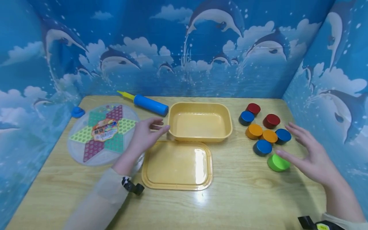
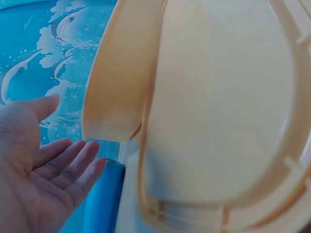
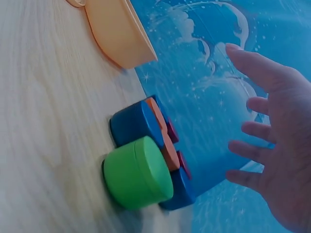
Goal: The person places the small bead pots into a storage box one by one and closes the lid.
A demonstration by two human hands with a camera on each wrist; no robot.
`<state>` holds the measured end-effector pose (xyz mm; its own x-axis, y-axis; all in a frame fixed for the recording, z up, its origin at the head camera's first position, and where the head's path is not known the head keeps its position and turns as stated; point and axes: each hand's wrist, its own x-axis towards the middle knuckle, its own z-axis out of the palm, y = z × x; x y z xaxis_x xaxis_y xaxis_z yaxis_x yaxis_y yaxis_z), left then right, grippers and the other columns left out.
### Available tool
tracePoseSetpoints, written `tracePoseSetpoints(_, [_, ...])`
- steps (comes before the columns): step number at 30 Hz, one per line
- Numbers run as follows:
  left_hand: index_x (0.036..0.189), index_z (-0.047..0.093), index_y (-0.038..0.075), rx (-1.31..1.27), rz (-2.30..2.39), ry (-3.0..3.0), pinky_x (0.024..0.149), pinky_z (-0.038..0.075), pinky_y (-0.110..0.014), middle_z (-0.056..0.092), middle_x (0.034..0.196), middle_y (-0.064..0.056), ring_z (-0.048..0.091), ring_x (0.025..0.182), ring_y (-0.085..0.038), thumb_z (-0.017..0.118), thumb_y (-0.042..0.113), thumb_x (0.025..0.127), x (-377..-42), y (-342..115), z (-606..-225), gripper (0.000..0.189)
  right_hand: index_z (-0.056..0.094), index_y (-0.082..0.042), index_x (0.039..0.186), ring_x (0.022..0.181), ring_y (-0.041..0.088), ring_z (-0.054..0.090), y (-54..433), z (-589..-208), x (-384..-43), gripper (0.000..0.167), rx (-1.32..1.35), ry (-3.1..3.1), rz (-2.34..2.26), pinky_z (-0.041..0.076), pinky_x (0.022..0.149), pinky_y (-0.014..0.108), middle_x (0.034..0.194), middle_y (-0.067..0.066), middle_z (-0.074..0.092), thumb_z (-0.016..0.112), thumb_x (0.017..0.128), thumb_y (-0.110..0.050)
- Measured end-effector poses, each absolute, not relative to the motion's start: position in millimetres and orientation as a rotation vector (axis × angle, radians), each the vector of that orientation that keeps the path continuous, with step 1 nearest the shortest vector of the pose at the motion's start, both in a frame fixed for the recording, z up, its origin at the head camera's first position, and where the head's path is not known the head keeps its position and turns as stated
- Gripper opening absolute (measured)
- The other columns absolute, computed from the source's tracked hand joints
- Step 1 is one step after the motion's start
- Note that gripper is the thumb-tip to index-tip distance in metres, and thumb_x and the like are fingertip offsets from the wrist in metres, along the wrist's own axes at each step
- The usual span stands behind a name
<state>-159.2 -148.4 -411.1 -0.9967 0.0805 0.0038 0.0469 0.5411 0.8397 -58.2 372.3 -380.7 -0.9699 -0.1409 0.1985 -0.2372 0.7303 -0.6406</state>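
Observation:
My left hand [image 1: 146, 132] hovers at the left end of a yellow plastic box [image 1: 200, 139], fingers loosely bent and holding nothing. In the left wrist view its palm and fingers [image 2: 73, 165] show apart from the box. In front of the box lies its flat yellow lid [image 1: 176, 166]. My right hand [image 1: 311, 156] is over the right side of the table, fingers spread and nothing in them. Nearest to it stands a light green round tub [image 1: 278, 163]. Close by are several more tubs: blue [image 1: 262, 147], orange [image 1: 254, 131] and dark red [image 1: 271, 121].
A round Chinese checkers board [image 1: 115, 143] lies at the left. Behind it are a blue hand pump [image 1: 150, 104] with a yellow nozzle and a small blue object [image 1: 77, 112]. Dolphin-printed cloth [image 1: 184, 76] walls the table at the back and sides.

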Motion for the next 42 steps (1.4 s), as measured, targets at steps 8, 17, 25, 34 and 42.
tracePoseSetpoints(8, [0.129,0.073,0.004,0.01,1.56,2.633,0.087,0.064,-0.04,0.076,0.115,-0.011,0.072,0.104,-0.026,0.083,0.036,0.095,-165,-141,-424,0.047,0.052,-0.022,0.157,0.127,-0.01,0.045,383,-397,-47,0.084,0.259,-2.777,1.119,0.036,0.098,-0.001,0.155,-0.006,0.051,0.092,0.085,-0.008])
tracePoseSetpoints(17, [0.126,0.075,0.004,-0.155,1.618,2.52,0.088,0.064,-0.04,0.076,0.114,-0.013,0.072,0.105,-0.027,0.083,0.03,0.096,-170,-134,-428,0.041,0.06,-0.011,0.15,0.121,-0.007,0.054,398,-416,-37,0.075,0.227,-2.783,1.203,0.043,0.094,0.001,0.144,0.0,0.061,0.092,0.082,-0.003])
tracePoseSetpoints(25, [0.127,0.073,0.0,-0.262,1.73,2.388,0.082,0.065,-0.032,0.075,0.113,-0.016,0.076,0.097,-0.024,0.083,0.025,0.096,-171,-131,-430,0.041,0.065,0.0,0.14,0.116,0.0,0.064,402,-428,-35,0.07,0.338,-2.715,1.293,0.048,0.098,0.007,0.136,0.0,0.067,0.09,0.076,0.012])
tracePoseSetpoints(34, [0.128,0.071,-0.002,-0.345,1.827,2.309,0.078,0.066,-0.032,0.073,0.111,-0.019,0.078,0.088,-0.022,0.083,0.018,0.096,-171,-136,-429,0.04,0.07,-0.009,0.138,0.114,-0.007,0.058,392,-439,-47,0.063,0.298,-2.842,1.197,0.047,0.093,0.003,0.134,0.007,0.068,0.095,0.08,-0.009])
tracePoseSetpoints(42, [0.128,0.071,-0.003,-0.338,1.844,2.274,0.079,0.066,-0.032,0.073,0.11,-0.019,0.078,0.089,-0.023,0.082,0.016,0.096,-173,-130,-432,0.038,0.069,-0.007,0.14,0.117,-0.013,0.057,398,-451,-47,0.068,0.352,-2.849,1.178,0.047,0.092,0.003,0.133,0.016,0.07,0.096,0.077,-0.006])
